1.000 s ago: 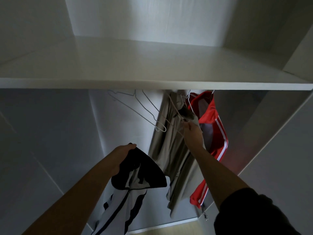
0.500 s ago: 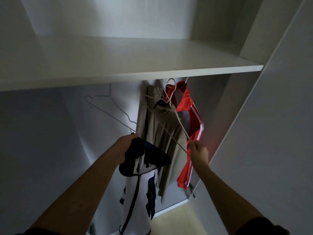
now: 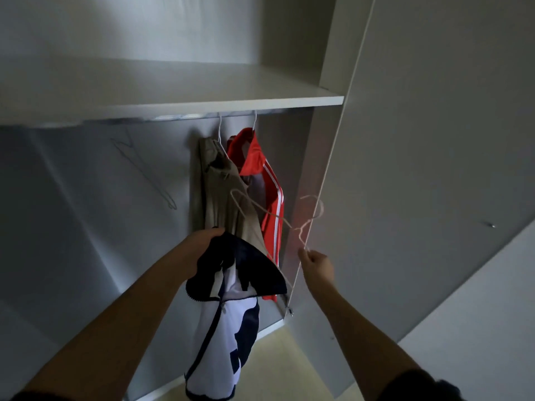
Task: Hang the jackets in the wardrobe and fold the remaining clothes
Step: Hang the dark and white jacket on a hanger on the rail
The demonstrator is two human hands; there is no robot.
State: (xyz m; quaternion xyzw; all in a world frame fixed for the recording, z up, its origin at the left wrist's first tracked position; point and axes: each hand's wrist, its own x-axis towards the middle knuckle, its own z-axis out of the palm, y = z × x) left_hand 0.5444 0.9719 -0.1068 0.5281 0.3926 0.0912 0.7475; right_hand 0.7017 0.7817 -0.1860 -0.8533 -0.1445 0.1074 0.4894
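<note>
My left hand (image 3: 202, 250) grips the collar of a navy and white zip jacket (image 3: 228, 328), which hangs down in front of the open wardrobe. My right hand (image 3: 317, 263) pinches one end of a thin white wire hanger (image 3: 278, 217), held free in the air below the rail, its hook pointing up and right. On the rail (image 3: 179, 116) under the shelf hang a beige jacket (image 3: 220, 192) and a red jacket with white stripes (image 3: 265, 180), each on its own wire hanger.
A white shelf (image 3: 202, 104) spans the wardrobe above the rail. The open wardrobe door (image 3: 419, 140) stands close on the right, its edge just beside my right hand. A hanger-shaped shadow falls on the back wall (image 3: 86, 212). Pale floor (image 3: 275, 366) shows below.
My right hand has drawn the wire hanger off the rail, down and to the right, away from the hung jackets. My view has swung left. The left hand still holds the navy jacket.
</note>
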